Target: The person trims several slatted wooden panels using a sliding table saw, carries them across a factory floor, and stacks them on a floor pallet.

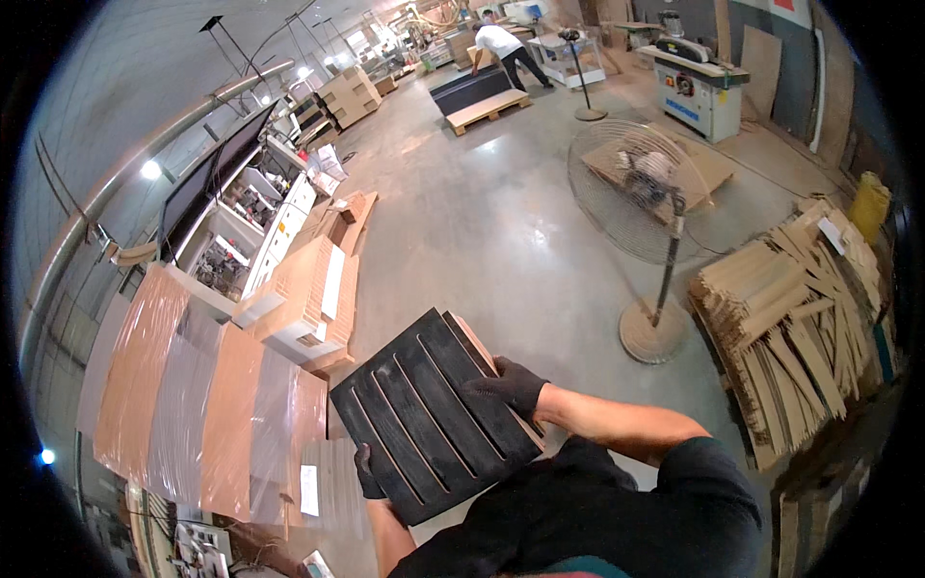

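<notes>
Black slotted panel (438, 419) held out front, two-handed

So the black slotted panel is held at a slant just ahead of a black-shirted torso (597, 511), above the grey floor (462, 222); four long slots are cut into it (lined up side by side, pretty tidy), and a paler brown edge is shown along its right side; whether that's a second board underneath can't be told. Its right edge is gripped by the right hand (511, 387), dark glove on, with part of the glove pressed onto the top face; the left edge, lower down, is pinched by the left hand (366, 470), also gloved, though the fingers tucked underneath can't be seen.

Off to the left, a plastic-wrapped stack (229, 414) is parked near the panel, with a tan boxy stack (297, 273) set beyond it; to the right, a big caged fan (644, 178) is propped on a round base (653, 332), and wooden strips (771, 313) are heaped beside it; farther off, a dark board (472, 90) on a pallet (488, 109) is leaned over by a person in a white top (499, 40).
</notes>
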Demonstrator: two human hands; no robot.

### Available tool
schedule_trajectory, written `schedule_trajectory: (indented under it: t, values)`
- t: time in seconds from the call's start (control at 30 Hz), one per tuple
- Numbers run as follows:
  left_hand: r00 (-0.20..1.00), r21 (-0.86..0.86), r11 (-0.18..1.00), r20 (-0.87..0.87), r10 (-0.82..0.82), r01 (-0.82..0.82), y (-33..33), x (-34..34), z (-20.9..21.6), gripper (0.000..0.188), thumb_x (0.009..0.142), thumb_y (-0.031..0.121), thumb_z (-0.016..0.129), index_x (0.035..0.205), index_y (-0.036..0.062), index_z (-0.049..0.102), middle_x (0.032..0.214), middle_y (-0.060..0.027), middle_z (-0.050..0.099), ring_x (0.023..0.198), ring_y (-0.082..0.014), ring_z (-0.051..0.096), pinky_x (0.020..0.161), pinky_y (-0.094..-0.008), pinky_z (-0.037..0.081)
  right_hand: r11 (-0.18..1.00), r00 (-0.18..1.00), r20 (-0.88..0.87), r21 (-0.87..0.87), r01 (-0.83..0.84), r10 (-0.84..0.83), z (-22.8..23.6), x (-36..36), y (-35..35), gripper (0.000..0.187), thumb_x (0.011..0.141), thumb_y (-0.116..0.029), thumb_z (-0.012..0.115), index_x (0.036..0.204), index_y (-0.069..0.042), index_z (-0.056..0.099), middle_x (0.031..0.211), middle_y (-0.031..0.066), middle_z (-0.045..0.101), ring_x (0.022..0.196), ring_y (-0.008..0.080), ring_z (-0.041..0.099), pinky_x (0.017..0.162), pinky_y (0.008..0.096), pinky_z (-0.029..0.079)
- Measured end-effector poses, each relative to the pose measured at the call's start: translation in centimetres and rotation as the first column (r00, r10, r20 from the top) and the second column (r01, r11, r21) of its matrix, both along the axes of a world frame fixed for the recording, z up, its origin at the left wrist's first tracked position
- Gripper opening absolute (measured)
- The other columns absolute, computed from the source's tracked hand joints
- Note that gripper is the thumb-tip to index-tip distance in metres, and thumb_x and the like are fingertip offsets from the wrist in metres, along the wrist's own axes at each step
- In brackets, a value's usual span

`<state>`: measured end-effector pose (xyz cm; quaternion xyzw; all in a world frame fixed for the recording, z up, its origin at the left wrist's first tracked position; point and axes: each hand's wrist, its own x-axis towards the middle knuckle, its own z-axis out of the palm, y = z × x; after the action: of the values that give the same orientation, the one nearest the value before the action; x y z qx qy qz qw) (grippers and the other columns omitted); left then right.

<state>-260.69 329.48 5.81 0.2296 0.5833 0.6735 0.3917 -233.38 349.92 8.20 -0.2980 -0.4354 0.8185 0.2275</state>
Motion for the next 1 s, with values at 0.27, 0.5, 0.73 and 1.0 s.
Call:
schedule_trajectory:
  t: [0.27, 0.5, 0.73, 1.0]
  values:
    - [0.98, 0.038, 0.982, -0.059, 0.188, -0.186, 14.6, -3.9, 0.8, 0.057, 0.085, 0.041, 0.058, 0.122, -0.0017, 0.051, 0.106, -0.0172, 0.061, 0.088, -0.0299, 0.062, 0.078, -0.0378, 0.054, 0.979, 0.978, 0.051, -0.04, -0.199, 0.201, 0.3, -8.1, 18.8, 0.089, 0.071, -0.034, 0.079, 0.134, 0.007, 0.033, 0.122, 0.02, 0.052, 0.11, 0.0254, 0.054, 0.093, 0.0364, 0.045]
    - [0.962, 0.116, 0.961, 0.145, 0.232, -0.249, 29.6, -10.1, -1.8, 0.055, 0.084, 0.04, 0.061, 0.121, 0.0006, 0.053, 0.106, -0.0155, 0.061, 0.088, -0.0298, 0.062, 0.076, -0.0379, 0.054, 0.958, 0.958, 0.13, 0.099, -0.268, 0.254, -1.2, -16.3, 35.1, 0.088, 0.066, -0.044, 0.08, 0.126, 0.007, 0.042, 0.115, 0.0231, 0.055, 0.104, 0.0266, 0.057, 0.087, 0.0367, 0.048]
    - [0.989, 0.15, 0.988, 0.147, 0.012, -0.034, 47.6, -19.9, -4.3, 0.05, 0.086, 0.04, 0.059, 0.114, -0.0016, 0.057, 0.1, -0.0157, 0.063, 0.084, -0.0284, 0.063, 0.072, -0.0386, 0.055, 0.987, 0.979, 0.141, 0.033, -0.155, 0.149, -2.8, -22.7, 51.3, 0.084, 0.067, -0.043, 0.08, 0.126, 0.004, 0.044, 0.114, 0.0211, 0.057, 0.101, 0.0271, 0.059, 0.085, 0.0364, 0.05]
    - [0.991, 0.135, 0.991, 0.136, -0.001, -0.018, 68.1, -27.8, -2.6, 0.052, 0.086, 0.038, 0.057, 0.119, -0.0016, 0.053, 0.108, -0.0159, 0.062, 0.093, -0.0285, 0.061, 0.084, -0.0371, 0.051, 0.989, 0.986, 0.144, 0.109, -0.101, 0.085, -2.5, -29.2, 70.8, 0.089, 0.062, -0.049, 0.081, 0.124, 0.004, 0.046, 0.113, 0.022, 0.058, 0.099, 0.0283, 0.06, 0.086, 0.0369, 0.05]
